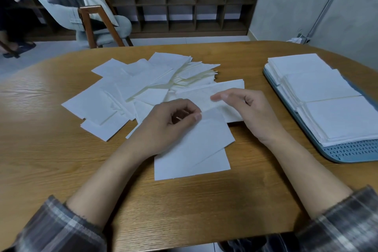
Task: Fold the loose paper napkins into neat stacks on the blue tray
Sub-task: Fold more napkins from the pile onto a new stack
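A white paper napkin (196, 149) lies in front of me on the wooden table (51, 149), partly folded over itself. My left hand (171, 122) pinches its upper corner between thumb and fingers. To the right, my right hand (251, 110) hovers with its fingers apart over a narrow folded napkin (206, 94), holding nothing. A loose pile of napkins (143, 84) spreads across the table's middle. At the right, the blue tray (351, 152) carries three stacks of folded napkins (323, 86).
A wooden chair with pale cushions (98, 22) stands beyond the table's far left edge. A dark cubby shelf (184, 0) lines the back wall. A person's foot in a dark shoe (18, 47) rests on the floor at far left.
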The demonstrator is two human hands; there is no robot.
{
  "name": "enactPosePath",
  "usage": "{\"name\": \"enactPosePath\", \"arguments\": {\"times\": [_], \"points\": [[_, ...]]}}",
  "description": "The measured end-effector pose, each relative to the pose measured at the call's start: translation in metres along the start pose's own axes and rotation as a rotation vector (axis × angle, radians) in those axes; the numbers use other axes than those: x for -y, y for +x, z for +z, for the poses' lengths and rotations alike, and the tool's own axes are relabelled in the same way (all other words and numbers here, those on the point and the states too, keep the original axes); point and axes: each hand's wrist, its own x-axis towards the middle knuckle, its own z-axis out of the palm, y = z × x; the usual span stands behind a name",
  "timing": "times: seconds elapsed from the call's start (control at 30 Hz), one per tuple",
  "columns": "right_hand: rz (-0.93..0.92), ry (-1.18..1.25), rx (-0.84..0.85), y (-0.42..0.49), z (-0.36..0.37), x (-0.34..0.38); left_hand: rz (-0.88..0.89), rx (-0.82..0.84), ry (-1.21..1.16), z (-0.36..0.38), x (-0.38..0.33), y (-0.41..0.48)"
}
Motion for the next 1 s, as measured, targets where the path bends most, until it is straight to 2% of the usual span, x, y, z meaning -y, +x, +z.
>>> {"name": "enactPosePath", "arguments": {"times": [0.13, 0.23, 0.37, 0.43, 0.5, 0.57, 0.7, 1.0], "points": [[0.053, 0.057, 0.045, -0.003, 0.005, 0.000, 0.001, -0.098, -0.083, -0.001, 0.002, 0.002], [0.065, 0.028, 0.025, -0.002, 0.008, -0.002, -0.033, -0.108, -0.116, -0.001, 0.000, 0.003], [0.087, 0.085, -0.082, 0.002, 0.003, 0.001, -0.120, -0.027, -0.121, -0.006, 0.002, 0.004], [0.108, 0.112, -0.167, 0.003, 0.001, -0.001, -0.128, -0.078, -0.094, -0.009, 0.002, 0.004], [0.140, 0.138, -0.210, 0.004, -0.001, -0.002, -0.109, -0.198, -0.117, -0.011, 0.002, 0.005], [0.149, 0.194, -0.141, 0.003, -0.003, -0.003, -0.048, -0.271, -0.168, -0.011, 0.003, 0.005], [0.110, 0.287, 0.046, 0.002, 0.001, -0.004, 0.022, -0.272, -0.193, -0.007, 0.001, 0.003], [0.103, 0.238, 0.021, 0.004, 0.004, -0.004, -0.044, -0.307, -0.182, 0.006, -0.003, 0.004]]}}
